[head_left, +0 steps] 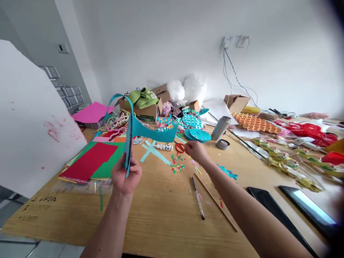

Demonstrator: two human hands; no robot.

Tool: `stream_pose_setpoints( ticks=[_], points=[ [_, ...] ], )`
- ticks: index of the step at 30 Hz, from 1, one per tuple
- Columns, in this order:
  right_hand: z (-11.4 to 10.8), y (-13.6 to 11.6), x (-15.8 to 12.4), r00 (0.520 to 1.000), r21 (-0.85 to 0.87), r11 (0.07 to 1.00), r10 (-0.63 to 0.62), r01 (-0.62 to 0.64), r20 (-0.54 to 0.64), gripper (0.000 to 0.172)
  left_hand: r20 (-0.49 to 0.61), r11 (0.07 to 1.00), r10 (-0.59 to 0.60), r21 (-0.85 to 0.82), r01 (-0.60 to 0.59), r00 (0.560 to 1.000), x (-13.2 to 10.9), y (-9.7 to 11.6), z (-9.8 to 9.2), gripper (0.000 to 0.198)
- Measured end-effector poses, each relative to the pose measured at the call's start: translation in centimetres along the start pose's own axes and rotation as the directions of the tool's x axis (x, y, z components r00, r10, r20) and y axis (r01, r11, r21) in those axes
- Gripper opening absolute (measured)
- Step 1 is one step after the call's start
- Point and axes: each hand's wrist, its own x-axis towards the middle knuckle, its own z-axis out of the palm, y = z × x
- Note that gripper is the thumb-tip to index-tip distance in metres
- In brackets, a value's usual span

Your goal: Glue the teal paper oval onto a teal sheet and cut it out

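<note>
My left hand is raised over the table, its fingers wrapped around a blue paper craft piece seen nearly edge-on. From that piece one blue strip loops up at the top, and a wider blue band sticks out to the right. My right hand reaches forward with curled fingers, the tips at the handles of red scissors. My palm and part of the grip are hidden. Left of the scissors lies a white glue bottle, with small coloured paper bits in front.
Coloured paper sheets lie at left. Blue discs, a metal flask and a tape roll stand beyond my right hand. Nearer are a pen, a wooden stick and two phones. An orange egg tray sits behind.
</note>
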Motion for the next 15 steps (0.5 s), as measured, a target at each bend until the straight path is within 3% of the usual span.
stream_pose_setpoints(
  ticks=[2, 4, 8, 15],
  points=[
    [1.6, 0.9, 2.3, 0.999, -0.124, 0.992, 0.024, -0.020, 0.024, 0.026, -0.011, 1.000, 0.015, 0.025, -0.014, 1.000, 0.0, 0.3, 0.1, 0.045],
    [3.0, 1.3, 4.1, 0.998, -0.217, 0.976, 0.032, -0.020, 0.053, 0.023, 0.062, 0.994, 0.105, -0.036, -0.103, 0.993, -0.3, 1.4, 0.6, 0.048],
    [4.8, 1.7, 6.2, 0.996, -0.330, 0.944, 0.032, -0.004, 0.080, 0.028, 0.219, 0.926, 0.363, -0.197, -0.323, 0.906, -1.1, 3.4, 2.0, 0.055],
    [4.2, 2.0, 7.4, 0.997, -0.304, 0.953, 0.036, -0.016, 0.062, 0.031, 0.101, 0.988, 0.150, -0.042, -0.147, 0.983, -0.8, 1.6, 1.0, 0.051]
  ],
)
